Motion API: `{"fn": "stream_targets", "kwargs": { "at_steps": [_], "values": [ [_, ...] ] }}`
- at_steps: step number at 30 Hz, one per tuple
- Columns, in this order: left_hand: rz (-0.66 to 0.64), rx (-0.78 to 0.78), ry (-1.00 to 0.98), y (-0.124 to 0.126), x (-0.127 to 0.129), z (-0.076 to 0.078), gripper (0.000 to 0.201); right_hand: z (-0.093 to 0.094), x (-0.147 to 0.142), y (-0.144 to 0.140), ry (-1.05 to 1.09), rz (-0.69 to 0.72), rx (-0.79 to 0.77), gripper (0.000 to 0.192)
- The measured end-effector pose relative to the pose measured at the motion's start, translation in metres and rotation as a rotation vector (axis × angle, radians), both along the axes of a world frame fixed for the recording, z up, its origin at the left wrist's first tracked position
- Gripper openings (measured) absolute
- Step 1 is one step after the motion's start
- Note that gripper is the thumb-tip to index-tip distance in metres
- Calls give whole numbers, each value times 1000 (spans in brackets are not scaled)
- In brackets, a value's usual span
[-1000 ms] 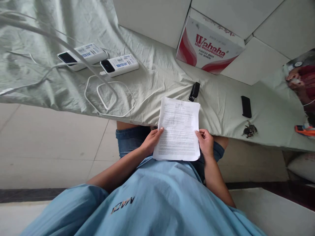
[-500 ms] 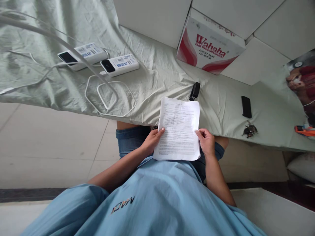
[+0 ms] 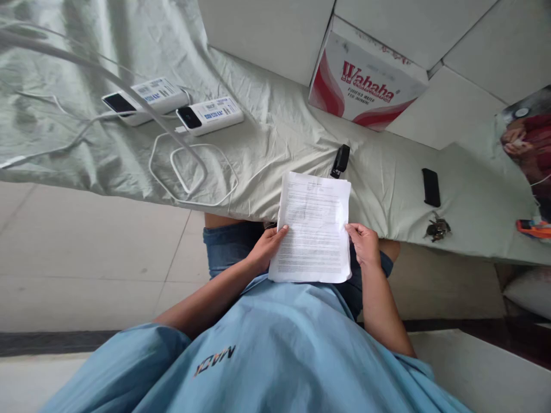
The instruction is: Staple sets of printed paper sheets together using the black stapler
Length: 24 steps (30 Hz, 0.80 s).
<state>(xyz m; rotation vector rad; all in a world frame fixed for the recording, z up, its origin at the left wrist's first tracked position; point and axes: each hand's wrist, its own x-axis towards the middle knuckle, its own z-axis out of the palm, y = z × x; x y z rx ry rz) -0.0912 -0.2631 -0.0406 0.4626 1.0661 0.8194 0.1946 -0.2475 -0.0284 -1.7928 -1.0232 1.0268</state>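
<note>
A stack of printed paper sheets [image 3: 314, 229] is held over my lap at the table's front edge, its text side up. My left hand [image 3: 267, 246] grips the stack's left edge, thumb on top and the fingers hidden beneath. At the right edge, my right hand [image 3: 364, 242] pinches the paper between thumb and fingertips. Just beyond the top edge of the sheets lies a black stapler [image 3: 341, 160] on the cloth.
Two white power banks [image 3: 215, 115] with looping white cables lie at the left on the green tablecloth [image 3: 275, 137]. A Wahaba water carton [image 3: 365, 80] stands at the back. To the right are a black phone-like object [image 3: 431, 187] and keys [image 3: 438, 228]. Another person's hands [image 3: 515, 140] show far right.
My right hand has shifted slightly to the right along the paper's edge. The stack and my left hand have barely moved.
</note>
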Motion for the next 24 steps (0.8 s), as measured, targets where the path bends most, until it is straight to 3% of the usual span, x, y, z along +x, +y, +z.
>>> {"fn": "stream_targets", "kwargs": {
  "at_steps": [13, 24],
  "values": [
    [30, -14, 35, 2, 1, 2, 70, 3, -5, -2, 10, -70, 24, 43],
    [39, -7, 0, 2, 3, -3, 68, -1, 1, -6, -65, 26, -5, 50]
  ]
}}
